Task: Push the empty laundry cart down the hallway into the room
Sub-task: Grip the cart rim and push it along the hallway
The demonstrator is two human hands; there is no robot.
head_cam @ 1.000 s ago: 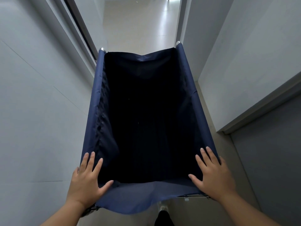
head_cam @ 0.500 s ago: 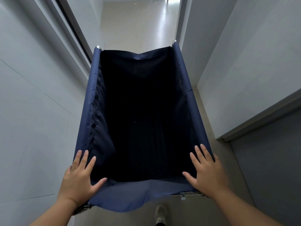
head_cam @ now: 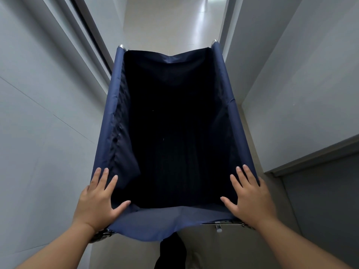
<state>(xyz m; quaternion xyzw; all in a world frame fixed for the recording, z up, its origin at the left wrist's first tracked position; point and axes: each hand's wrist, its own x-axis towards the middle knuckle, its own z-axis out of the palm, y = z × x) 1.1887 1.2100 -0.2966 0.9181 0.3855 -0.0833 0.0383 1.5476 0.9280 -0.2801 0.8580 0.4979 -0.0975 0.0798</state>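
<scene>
Left hand (head_cam: 96, 200), right hand (head_cam: 250, 199) flat (fingers spread) on cart rim (head_cam: 236, 113)

Navy cloth cart (head_cam: 231, 105), glossy floor (head_cam: 171, 22)

I see the laundry cart (head_cam: 108, 121) farther along the hallway than a second ago: the door frame on the left wall (head_cam: 91, 33) now reaches down past its far left corner, and the step in the right wall (head_cam: 303, 166) has slid lower and nearer me. A dark trouser leg (head_cam: 171, 253) fills the gap under the cart's near edge, where half a second ago I saw a pale shoe. The left hand (head_cam: 97, 202) and right hand (head_cam: 250, 197) sit slightly higher in view.
</scene>
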